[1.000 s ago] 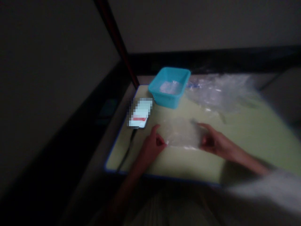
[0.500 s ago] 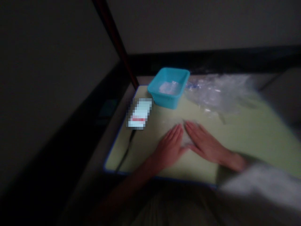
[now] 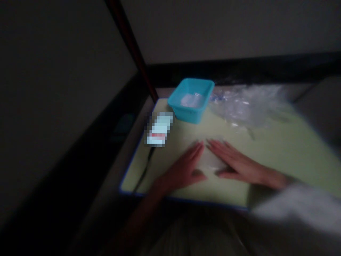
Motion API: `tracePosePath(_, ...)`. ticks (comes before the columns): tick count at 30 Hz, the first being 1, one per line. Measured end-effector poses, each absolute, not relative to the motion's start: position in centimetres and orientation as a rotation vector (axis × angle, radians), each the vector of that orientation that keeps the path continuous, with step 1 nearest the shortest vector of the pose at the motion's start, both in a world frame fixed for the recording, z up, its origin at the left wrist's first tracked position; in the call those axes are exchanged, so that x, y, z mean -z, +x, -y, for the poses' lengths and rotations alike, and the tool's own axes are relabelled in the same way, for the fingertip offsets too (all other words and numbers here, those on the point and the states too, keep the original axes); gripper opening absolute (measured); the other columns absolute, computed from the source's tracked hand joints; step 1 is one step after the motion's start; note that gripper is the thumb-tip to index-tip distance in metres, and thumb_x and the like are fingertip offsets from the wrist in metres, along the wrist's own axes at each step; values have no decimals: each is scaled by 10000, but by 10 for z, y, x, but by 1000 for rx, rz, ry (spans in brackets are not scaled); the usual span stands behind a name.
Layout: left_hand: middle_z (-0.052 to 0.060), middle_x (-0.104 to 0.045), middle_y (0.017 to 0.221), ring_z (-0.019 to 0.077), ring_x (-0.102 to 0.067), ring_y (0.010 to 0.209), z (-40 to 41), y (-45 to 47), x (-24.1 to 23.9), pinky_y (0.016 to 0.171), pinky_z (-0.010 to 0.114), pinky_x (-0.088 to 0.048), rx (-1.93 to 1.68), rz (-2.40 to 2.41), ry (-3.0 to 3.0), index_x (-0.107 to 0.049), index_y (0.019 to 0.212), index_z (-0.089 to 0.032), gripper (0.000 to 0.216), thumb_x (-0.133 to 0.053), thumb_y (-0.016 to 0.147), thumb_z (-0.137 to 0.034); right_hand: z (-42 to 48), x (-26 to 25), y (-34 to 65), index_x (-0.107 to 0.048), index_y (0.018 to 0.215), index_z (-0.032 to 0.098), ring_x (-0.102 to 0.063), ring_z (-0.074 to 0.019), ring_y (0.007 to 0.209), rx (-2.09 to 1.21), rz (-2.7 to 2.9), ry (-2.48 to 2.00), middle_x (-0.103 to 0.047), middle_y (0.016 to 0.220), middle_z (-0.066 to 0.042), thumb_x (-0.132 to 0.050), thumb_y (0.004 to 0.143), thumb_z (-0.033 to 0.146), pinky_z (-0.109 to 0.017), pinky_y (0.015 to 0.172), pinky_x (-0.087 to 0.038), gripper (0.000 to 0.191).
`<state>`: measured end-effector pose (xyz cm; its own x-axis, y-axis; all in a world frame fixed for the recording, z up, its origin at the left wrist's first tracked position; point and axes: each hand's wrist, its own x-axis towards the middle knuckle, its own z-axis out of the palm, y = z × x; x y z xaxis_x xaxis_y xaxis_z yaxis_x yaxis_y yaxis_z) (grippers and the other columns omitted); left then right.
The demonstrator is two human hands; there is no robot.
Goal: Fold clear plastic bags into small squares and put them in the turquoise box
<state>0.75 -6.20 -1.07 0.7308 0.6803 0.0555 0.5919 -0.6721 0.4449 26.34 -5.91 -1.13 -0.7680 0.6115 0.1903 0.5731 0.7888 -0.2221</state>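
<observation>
A clear, flat plastic piece (image 3: 212,160), perhaps a bag, lies on the pale yellow tabletop (image 3: 282,160) between my hands. My left hand (image 3: 183,167) is over its left side, fingers stretched out and thumb held apart. On the right side my right hand (image 3: 237,161) lies with fingers extended and thumb spread away. The fingertips of both hands come close to each other near the far part of the plastic. Neither hand grips anything. Dim light and blur hide the plastic's exact outline.
A turquoise basin (image 3: 190,113) with whitish, shiny contents stands beyond my hands. To its right sprawls a heap of crumpled clear plastic (image 3: 247,105). A lit phone (image 3: 160,128), pixelated, lies at the left with a dark cable (image 3: 145,169) running to the table's near edge.
Both hands have drawn apart, the left moving left and the right slightly right. The thumbs, close together before, are now separated, and more of the plastic shows between them.
</observation>
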Motion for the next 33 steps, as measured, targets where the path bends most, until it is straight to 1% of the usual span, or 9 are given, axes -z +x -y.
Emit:
tracePosePath(2, 131, -174, 1543, 221, -158, 1425, 63, -5, 8, 1146, 395, -244, -311, -982, 2471, -131, 1474, -166, 886, -646, 800, -420, 59, -1, 269, -447, 1343, 138, -374, -276, 1314, -214, 2772, -775, -447, 1404, -165, -511, 891, 439, -474, 1052, -330, 547)
tracePosePath(4, 100, -238, 1530, 210, -201, 1415, 66, -16, 8, 1147, 397, -242, -312, -1005, 2442, -199, 1462, -210, 838, -672, 789, -373, 61, -8, 271, -640, 1083, 162, -532, -253, 1127, -113, 2808, -680, -621, 1168, -129, -522, 901, 339, -427, 941, -423, 279)
tracePosePath(6, 93, -289, 1512, 205, -242, 1403, 69, -22, 10, 1145, 401, -246, -319, -1017, 2431, -252, 1446, -220, 798, -682, 785, -343, 63, -10, 270, -681, 858, 173, -583, -224, 931, 21, 2836, -645, -662, 943, -93, -507, 907, 237, -389, 817, -451, 192)
tracePosePath(8, 88, -322, 1498, 198, -279, 1389, 72, -23, 12, 1136, 398, -270, -339, -1022, 2421, -273, 1438, -227, 776, -684, 786, -320, 65, -10, 268, -666, 755, 177, -571, -205, 828, 145, 2851, -657, -650, 837, -72, -485, 904, 158, -367, 740, -433, 236)
tracePosePath(14, 93, -409, 1448, 187, -363, 1345, 71, -19, 17, 1103, 383, -337, -394, -1062, 2452, -367, 1389, -185, 649, -653, 813, -277, 66, -11, 265, -626, 712, 168, -560, -202, 744, 326, 2834, -667, -644, 767, -66, -448, 910, 145, -350, 652, -397, 267)
tracePosePath(22, 101, -621, 1230, 193, -577, 1142, 66, -11, 20, 998, 383, -458, -628, -1140, 2576, -594, 1159, -148, 285, -487, 896, -179, 59, -11, 273, -631, 820, 155, -592, -160, 592, 297, 2634, -818, -662, 688, -70, -325, 973, 224, -289, 596, -455, 349)
tracePosePath(25, 87, -690, 1096, 186, -638, 1028, 66, -12, 13, 937, 368, -496, -785, -1144, 2464, -661, 1011, -150, 239, -448, 904, -171, 60, -13, 276, -639, 829, 174, -592, -150, 547, 114, 2527, -914, -643, 625, -46, -319, 983, 275, -277, 551, -467, 370)
tracePosePath(28, 67, -724, 986, 176, -673, 925, 69, -13, -4, 864, 325, -522, -897, -1157, 2200, -679, 946, -158, 221, -471, 894, -212, 66, -21, 277, -658, 884, 205, -649, -178, 629, -181, 2340, -980, -696, 734, -65, -339, 972, 355, -307, 571, -515, 363)
tracePosePath(33, 32, -726, 779, 174, -690, 742, 78, -8, -41, 692, 278, -537, -951, -1097, 1734, -636, 763, -174, 194, -542, 841, -325, 79, -40, 270, -671, 818, 268, -641, -199, 571, -565, 1906, -1146, -698, 695, -44, -524, 867, 470, -322, 491, -512, 254)
